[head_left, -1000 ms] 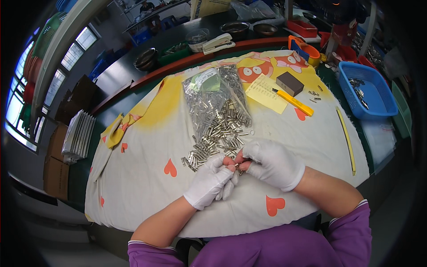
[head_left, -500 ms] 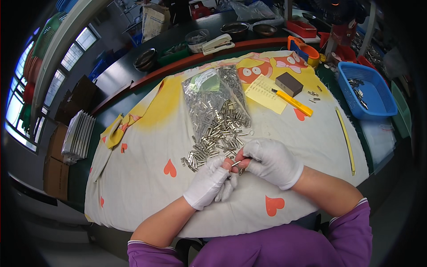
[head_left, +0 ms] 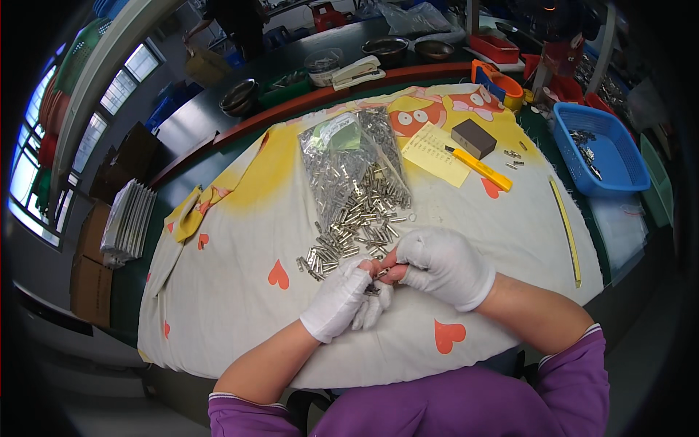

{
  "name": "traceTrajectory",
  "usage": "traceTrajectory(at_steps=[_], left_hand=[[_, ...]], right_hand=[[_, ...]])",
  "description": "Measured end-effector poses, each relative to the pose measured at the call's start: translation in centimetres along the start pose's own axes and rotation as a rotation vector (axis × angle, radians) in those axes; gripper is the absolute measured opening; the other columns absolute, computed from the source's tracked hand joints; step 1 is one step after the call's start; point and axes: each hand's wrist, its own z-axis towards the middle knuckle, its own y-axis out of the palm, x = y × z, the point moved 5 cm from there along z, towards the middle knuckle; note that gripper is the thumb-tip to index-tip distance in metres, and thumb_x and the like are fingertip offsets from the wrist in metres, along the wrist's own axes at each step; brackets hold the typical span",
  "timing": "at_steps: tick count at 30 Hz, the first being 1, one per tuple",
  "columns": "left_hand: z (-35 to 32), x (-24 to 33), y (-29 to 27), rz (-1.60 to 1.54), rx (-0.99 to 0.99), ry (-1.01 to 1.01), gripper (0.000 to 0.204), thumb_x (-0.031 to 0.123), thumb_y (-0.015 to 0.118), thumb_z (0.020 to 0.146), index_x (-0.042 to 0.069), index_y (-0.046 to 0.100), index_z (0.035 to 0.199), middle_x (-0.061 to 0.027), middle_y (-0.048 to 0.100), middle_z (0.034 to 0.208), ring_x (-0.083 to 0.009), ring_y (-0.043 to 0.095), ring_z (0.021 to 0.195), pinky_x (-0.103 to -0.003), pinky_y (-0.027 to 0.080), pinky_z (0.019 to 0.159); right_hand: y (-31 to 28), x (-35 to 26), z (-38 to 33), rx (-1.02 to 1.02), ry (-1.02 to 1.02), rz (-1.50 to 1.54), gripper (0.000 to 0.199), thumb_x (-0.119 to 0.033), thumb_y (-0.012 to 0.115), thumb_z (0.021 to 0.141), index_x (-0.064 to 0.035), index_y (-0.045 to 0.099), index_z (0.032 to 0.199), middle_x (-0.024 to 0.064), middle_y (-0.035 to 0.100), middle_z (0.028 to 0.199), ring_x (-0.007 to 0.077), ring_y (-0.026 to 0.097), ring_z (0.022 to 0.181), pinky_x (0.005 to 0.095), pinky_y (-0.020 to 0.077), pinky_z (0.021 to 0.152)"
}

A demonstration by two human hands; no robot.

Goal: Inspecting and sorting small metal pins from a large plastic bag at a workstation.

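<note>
The small metal piece (head_left: 384,273) at my fingertips is silvery, shiny and slim; its finer detail is too small to tell. It sits between my hands, just below the loose pile of narrow silvery metal fittings (head_left: 348,231). My left hand (head_left: 336,300), in a white glove with bare fingertips, is nearly closed, pinching the piece; something dark shows at its curled fingers, too small to make out. My right hand (head_left: 445,268), gloved alike, pinches it from the other side with thumb and finger.

The pile spills from a clear plastic bag (head_left: 328,171) onto a white and yellow cloth (head_left: 233,313) printed with red hearts. Near the bag lie a yellow note (head_left: 429,151), a dark block (head_left: 475,138) and a yellow utility knife (head_left: 484,170). A blue plastic basket (head_left: 619,175) stands to the right. Windows (head_left: 120,93) light the room's left side, and a person (head_left: 240,25) stands at the back.
</note>
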Motion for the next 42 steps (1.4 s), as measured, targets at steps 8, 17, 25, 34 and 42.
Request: traceTrajectory(at_steps=[8, 17, 25, 34, 42], left_hand=[[0.4, 0.1, -0.4, -0.196, -0.045, 0.047, 0.025, 0.032, 0.046, 0.090, 0.008, 0.048, 0.088, -0.0052, 0.054, 0.071, -0.0083, 0.042, 0.045, -0.020, 0.029, 0.038], [0.2, 0.8, -0.1, -0.284, -0.050, 0.104, 0.023, 0.028, 0.056, 0.087, 0.007, 0.045, 0.092, -0.0059, 0.054, 0.074, -0.0084, 0.038, 0.043, -0.020, 0.027, 0.037], [-0.2, 0.5, 0.5, 0.004, 0.022, -0.036, 0.016, 0.021, 0.053, 0.088, 0.007, 0.046, 0.093, -0.0047, 0.054, 0.068, -0.0078, 0.039, 0.039, -0.021, 0.027, 0.035], [-0.4, 0.5, 0.5, 0.027, 0.035, -0.046, 0.016, 0.022, 0.048, 0.090, 0.006, 0.049, 0.088, -0.0058, 0.054, 0.065, -0.0082, 0.039, 0.036, -0.021, 0.027, 0.033], [-0.5, 0.5, 0.6, 0.033, 0.014, -0.020, 0.025, 0.029, 0.046, 0.091, 0.005, 0.049, 0.087, -0.0067, 0.053, 0.061, -0.0086, 0.037, 0.035, -0.021, 0.027, 0.033]], right_hand=[[0.2, 1.0, 0.0, -0.095, 0.088, -0.117, 0.010, -0.010, 0.063, 0.073, -0.0041, 0.063, 0.080, 0.0115, 0.058, 0.078, 0.0291, 0.057, 0.075, 0.0360, 0.0467, 0.066], [0.5, 0.9, -0.3, -0.199, 0.109, -0.316, 0.006, -0.005, 0.062, 0.068, -0.0027, 0.058, 0.073, 0.0132, 0.056, 0.074, 0.0298, 0.056, 0.073, 0.0376, 0.0452, 0.065], [-0.5, 0.3, 0.1, -0.105, 0.168, -0.151, 0.009, -0.011, 0.060, 0.074, -0.0021, 0.056, 0.076, 0.0165, 0.056, 0.074, 0.0322, 0.057, 0.072, 0.0386, 0.0453, 0.065], [-0.1, 0.5, -0.1, -0.110, 0.186, -0.046, 0.008, -0.010, 0.059, 0.076, -0.0034, 0.055, 0.079, 0.0142, 0.057, 0.074, 0.0309, 0.056, 0.072, 0.0362, 0.0451, 0.065], [0.5, 0.5, -0.2, -0.135, 0.169, -0.071, 0.006, -0.007, 0.059, 0.078, -0.0038, 0.055, 0.082, 0.0123, 0.057, 0.075, 0.0270, 0.057, 0.071, 0.0319, 0.0455, 0.065]])
